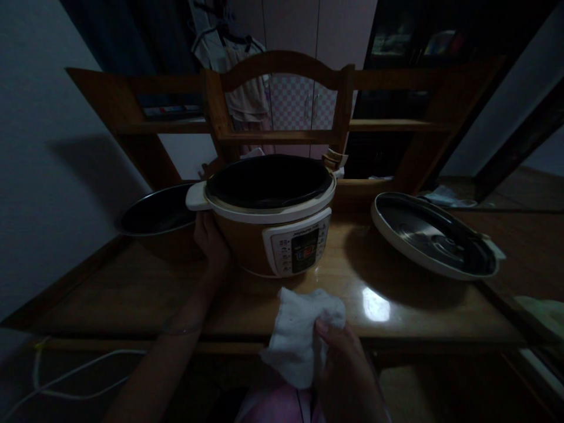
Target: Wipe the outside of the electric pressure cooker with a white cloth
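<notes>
An electric cooker (268, 214) with an orange body, white rim and front control panel stands open on the wooden table (388, 305). Its dark inner pot shows from above. My left hand (210, 238) rests against the cooker's left side, under its white handle, fingers hidden behind the body. My right hand (348, 367) is closed on a crumpled white cloth (299, 338), held just in front of the cooker near the table's front edge.
The cooker's lid (434, 235) lies upside down at the right on the table. A dark round pan (156, 214) sits at the left beside the wall. A wooden shelf unit (282, 126) rises behind. A white cable (66, 382) hangs at lower left.
</notes>
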